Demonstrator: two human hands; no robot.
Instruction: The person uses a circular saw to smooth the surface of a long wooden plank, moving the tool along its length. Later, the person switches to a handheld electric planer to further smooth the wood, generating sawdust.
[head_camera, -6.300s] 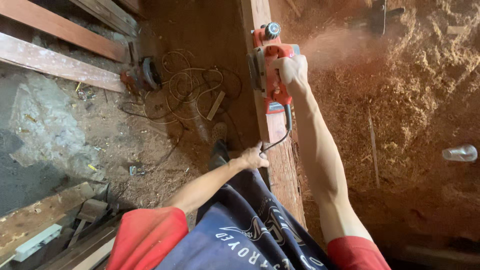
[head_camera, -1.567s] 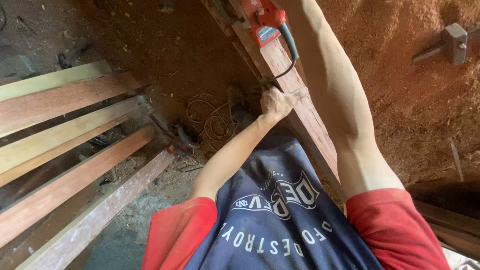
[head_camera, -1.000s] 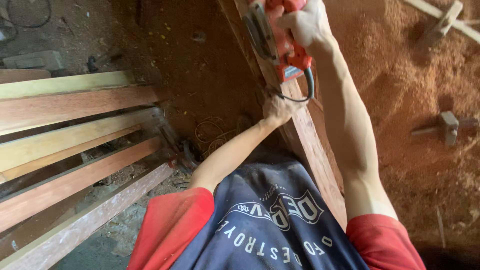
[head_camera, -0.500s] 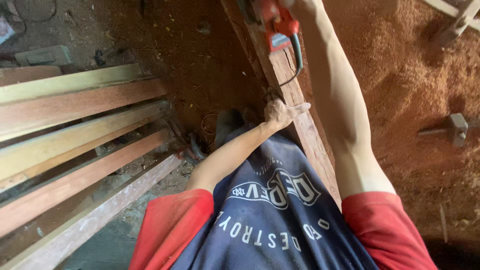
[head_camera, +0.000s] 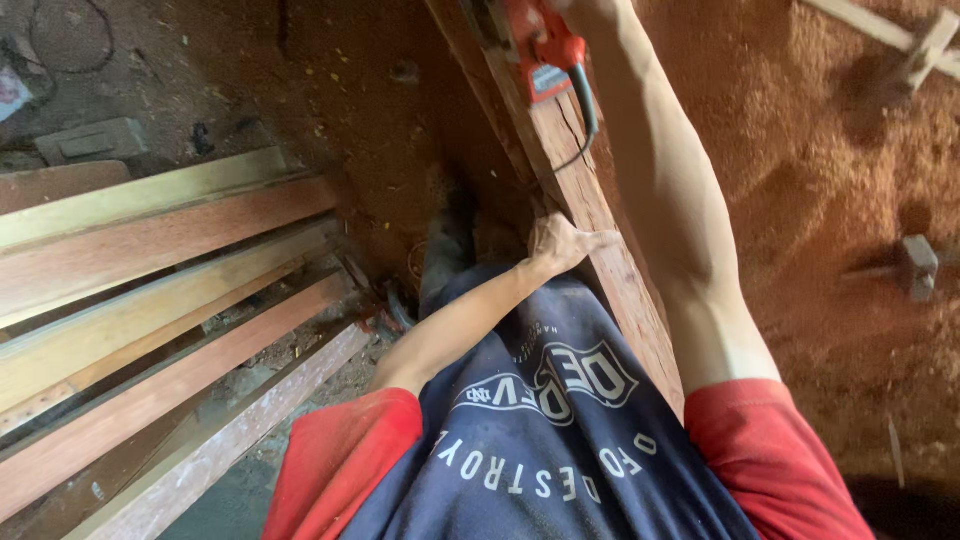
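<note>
Head view: the right hand (head_camera: 580, 8), mostly cut off at the top edge, grips the red electric planer (head_camera: 535, 45) on the long reddish plank (head_camera: 600, 235). The left hand (head_camera: 560, 243) clasps the plank's near edge. Sawdust (head_camera: 840, 180) lies heaped beside it, so planing looks well underway, with the near stretch seemingly left.

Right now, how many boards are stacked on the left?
6, lying side by side, perhaps more hidden: pale top board, reddish, pale, thin pale, reddish, pale nearest.
</note>
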